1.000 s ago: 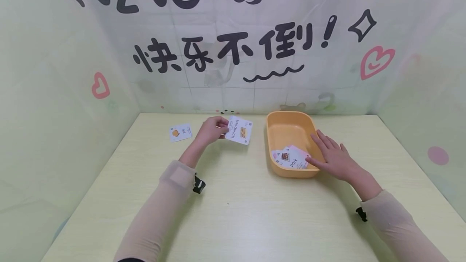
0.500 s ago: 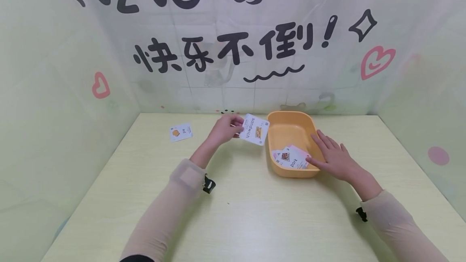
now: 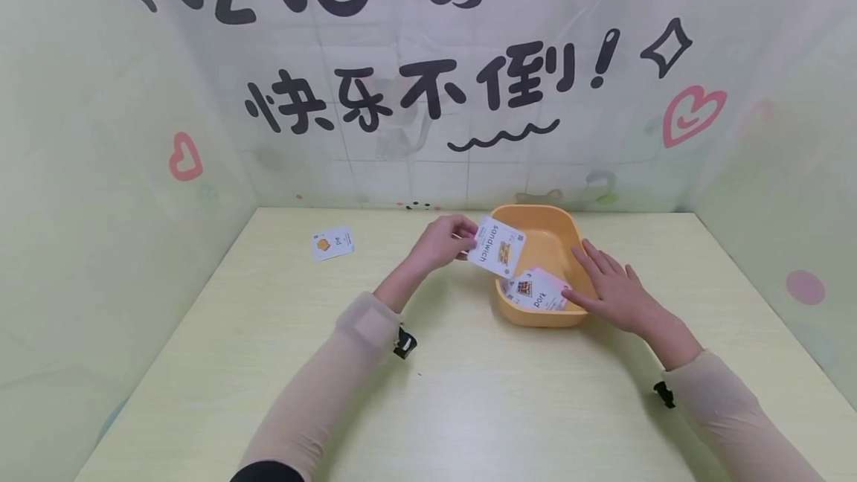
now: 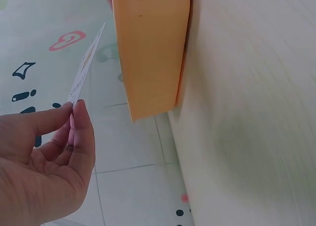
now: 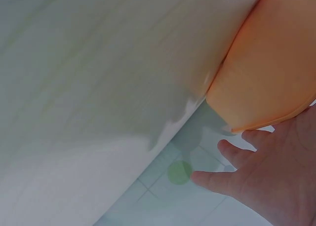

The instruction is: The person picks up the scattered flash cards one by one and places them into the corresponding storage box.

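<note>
Between thumb and fingers my left hand [image 3: 445,242] pinches a white sandwich card [image 3: 497,247] by its edge. The card is tilted and overlaps the left rim of an orange plastic bin [image 3: 544,320] in the head view. From the left wrist, the card [image 4: 88,65] appears almost edge-on, beside the bin's wall [image 4: 150,53] and above the table. My right hand [image 3: 619,292] rests on the bin's right rim with fingers spread and straight. Inside the bin's near end lie a pork card [image 3: 544,292] and other cards partly hidden beneath it.
Another card with an orange-brown picture [image 3: 332,243] lies on the pale wooden table [image 3: 428,407] at the back left. A printed cloth backdrop [image 3: 402,132] rises at the table's far edge, with cloth sides left and right.
My left hand has carried the sandwich card to the right, from left of the bin to over its left rim. My right hand and the bin have stayed in place.
</note>
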`<state>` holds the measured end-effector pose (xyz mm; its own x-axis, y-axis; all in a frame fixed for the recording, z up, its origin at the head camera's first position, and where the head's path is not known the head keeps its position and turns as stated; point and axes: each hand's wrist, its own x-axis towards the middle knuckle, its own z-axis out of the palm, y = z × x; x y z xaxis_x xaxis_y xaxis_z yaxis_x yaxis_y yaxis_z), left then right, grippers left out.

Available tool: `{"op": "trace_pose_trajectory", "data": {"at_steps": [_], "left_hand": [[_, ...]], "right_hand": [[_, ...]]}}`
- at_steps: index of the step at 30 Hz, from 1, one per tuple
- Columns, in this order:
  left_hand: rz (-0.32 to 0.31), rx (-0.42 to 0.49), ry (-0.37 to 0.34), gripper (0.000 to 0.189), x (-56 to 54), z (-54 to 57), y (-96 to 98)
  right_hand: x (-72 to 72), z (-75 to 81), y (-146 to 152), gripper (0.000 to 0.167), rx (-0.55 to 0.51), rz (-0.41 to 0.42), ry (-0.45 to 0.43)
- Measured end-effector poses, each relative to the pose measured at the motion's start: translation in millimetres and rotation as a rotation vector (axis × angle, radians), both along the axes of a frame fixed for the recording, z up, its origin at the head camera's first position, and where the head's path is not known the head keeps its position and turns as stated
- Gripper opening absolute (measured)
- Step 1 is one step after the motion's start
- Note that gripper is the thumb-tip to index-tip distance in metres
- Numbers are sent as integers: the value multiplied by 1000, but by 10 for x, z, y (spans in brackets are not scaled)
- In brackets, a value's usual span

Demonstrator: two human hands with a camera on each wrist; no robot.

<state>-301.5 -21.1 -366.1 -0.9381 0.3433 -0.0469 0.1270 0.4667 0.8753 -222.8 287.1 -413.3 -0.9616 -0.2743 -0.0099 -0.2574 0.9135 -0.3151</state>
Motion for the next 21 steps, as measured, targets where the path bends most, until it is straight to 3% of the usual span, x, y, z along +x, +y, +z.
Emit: {"op": "trace_pose_trajectory", "data": {"at_steps": [12,21], "left_hand": [[-77,12,-46,26,71,-27,195],[-139,46,-86,24,123,-32,219]], "right_hand": [[2,-4,1,87,-4,1,2],[0,-13,3,88,-4,-1,-3]]}}
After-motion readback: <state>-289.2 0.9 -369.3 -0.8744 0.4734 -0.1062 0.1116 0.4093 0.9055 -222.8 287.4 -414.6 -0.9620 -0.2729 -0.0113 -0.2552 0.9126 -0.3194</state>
